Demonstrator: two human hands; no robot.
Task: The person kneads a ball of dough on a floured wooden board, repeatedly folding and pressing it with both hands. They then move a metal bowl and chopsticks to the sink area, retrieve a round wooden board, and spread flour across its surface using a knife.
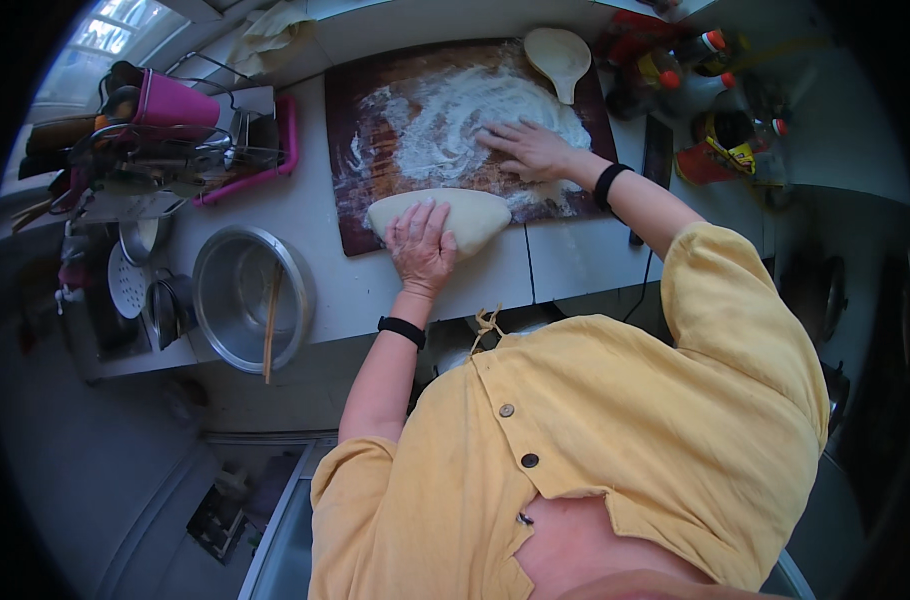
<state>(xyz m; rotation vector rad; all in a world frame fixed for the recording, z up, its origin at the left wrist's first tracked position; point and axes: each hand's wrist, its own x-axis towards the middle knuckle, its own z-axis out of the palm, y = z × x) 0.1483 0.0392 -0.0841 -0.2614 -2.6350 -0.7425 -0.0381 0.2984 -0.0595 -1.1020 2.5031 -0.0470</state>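
Note:
A smooth, pale lump of dough lies along the near edge of a dark wooden board, partly overhanging it. My left hand rests on the left part of the dough, its fingers spread over the top. White flour is smeared in swirls across the middle of the board. My right hand lies palm down on the floured surface, right of centre, fingers apart and holding nothing. At the board's far right corner sits a pale scoop with its handle towards me.
A metal basin with wooden chopsticks leaning across its rim stands left of the board. Beyond it are a utensil rack and a pink container. Several bottles with red caps stand at the right, past a dark flat object.

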